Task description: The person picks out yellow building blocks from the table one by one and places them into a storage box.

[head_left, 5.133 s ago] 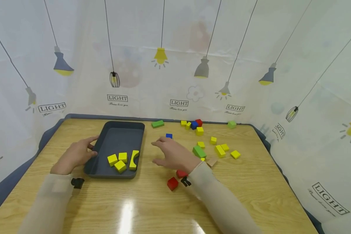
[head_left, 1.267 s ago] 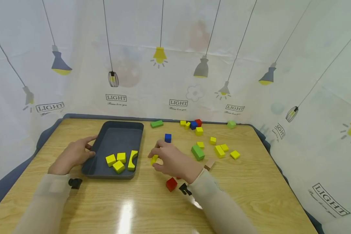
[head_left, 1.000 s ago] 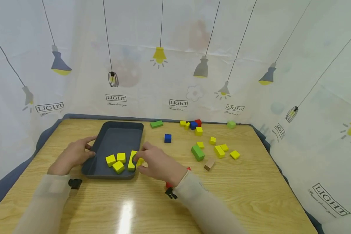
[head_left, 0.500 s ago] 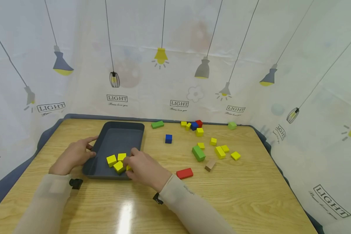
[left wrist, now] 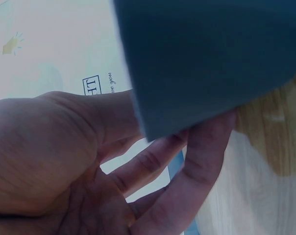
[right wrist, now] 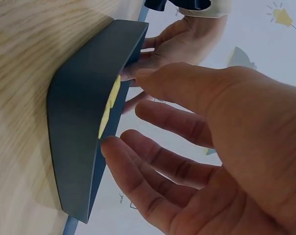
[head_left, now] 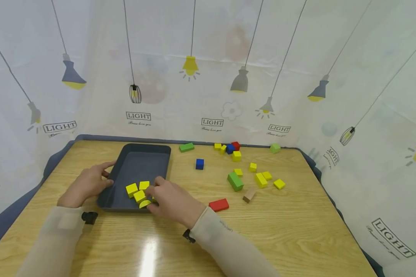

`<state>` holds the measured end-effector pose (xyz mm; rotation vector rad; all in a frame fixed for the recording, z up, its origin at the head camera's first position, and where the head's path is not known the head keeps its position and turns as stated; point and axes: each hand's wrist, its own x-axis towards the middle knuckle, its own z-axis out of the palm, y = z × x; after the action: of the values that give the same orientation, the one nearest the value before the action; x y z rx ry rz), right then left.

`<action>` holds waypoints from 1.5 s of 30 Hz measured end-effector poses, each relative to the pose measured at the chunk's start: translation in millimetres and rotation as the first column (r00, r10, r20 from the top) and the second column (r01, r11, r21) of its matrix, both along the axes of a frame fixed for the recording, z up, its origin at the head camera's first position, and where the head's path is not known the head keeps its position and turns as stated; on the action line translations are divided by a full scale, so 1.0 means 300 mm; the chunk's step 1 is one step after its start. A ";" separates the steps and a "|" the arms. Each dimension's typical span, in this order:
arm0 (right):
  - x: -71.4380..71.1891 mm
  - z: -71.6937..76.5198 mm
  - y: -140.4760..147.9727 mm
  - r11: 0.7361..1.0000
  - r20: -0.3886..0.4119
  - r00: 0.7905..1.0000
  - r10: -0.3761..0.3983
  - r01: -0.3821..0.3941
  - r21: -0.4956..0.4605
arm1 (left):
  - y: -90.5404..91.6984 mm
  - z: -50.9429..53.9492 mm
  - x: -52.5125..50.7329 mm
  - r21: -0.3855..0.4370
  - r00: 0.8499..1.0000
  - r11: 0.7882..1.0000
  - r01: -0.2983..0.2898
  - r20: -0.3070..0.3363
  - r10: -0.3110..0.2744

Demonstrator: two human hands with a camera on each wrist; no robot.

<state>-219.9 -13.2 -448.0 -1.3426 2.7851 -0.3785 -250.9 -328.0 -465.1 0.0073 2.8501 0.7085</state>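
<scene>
Since about a second ago, when I saw it pinching a yellow block over the worktop (head_left: 180,242) on the right of the tray, the right hand (head_left: 175,202) has crossed over the near right corner of the dark grey rectangular tray (head_left: 142,163). One yellow half-round block (head_left: 144,204) now shows inside the tray, at its near wall. My right wrist view gives me that hand's fingers spread and released, with nothing between them; whether the thumb touches the half-round block I cannot tell. Just beyond it in the tray sit three yellow cube-like blocks (head_left: 131,189), close together, and I catch a sliver of another yellow block by the right fingers, mostly hidden. Over at the tray's left wall, the left hand (head_left: 86,184) grasps the tray between thumb and fingers. To the right of the tray I have a red rectangular block (head_left: 218,205), a brown wooden block (head_left: 249,195), a green rectangular block (head_left: 235,181) and a blue cube (head_left: 199,164), the blue cube nearer the tray than the green block.
</scene>
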 end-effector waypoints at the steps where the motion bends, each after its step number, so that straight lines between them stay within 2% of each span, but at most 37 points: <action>1: 0.000 0.006 0.005 1.000 0.003 1.000 -0.007 0.007 -0.003 | -0.001 0.000 -0.001 0.000 1.000 1.000 0.003 -0.003 -0.003; 12: -0.032 0.057 0.093 0.996 0.035 0.996 -0.077 0.079 -0.046 | -0.001 -0.001 -0.002 0.004 1.000 1.000 0.005 -0.016 -0.005; 21: -0.081 0.039 0.212 0.984 0.075 0.986 -0.149 0.156 -0.089 | 0.006 0.006 -0.001 -0.002 1.000 1.000 0.005 -0.013 -0.005; 30: -0.151 0.029 0.399 0.950 0.073 0.958 -0.276 0.283 -0.133 | 0.002 0.000 0.000 0.001 1.000 1.000 0.001 -0.010 -0.001; 36: -0.200 0.021 0.540 0.916 0.075 0.922 -0.380 0.387 -0.106 | -0.002 -0.002 0.002 -0.004 1.000 1.000 -0.013 0.009 0.013; 39: -0.225 0.012 0.616 0.892 0.099 0.896 -0.434 0.442 -0.092 | -0.004 -0.004 0.003 -0.004 1.000 1.000 -0.015 0.013 0.015; 45: -0.264 -0.019 0.753 0.835 0.134 0.830 -0.541 0.550 -0.031 | -0.003 -0.004 0.002 0.002 1.000 1.000 -0.006 -0.010 0.006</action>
<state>-299.0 212.6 -453.6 -0.4665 3.0233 -0.5469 -250.4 -329.0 -466.3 0.0025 2.8606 0.7143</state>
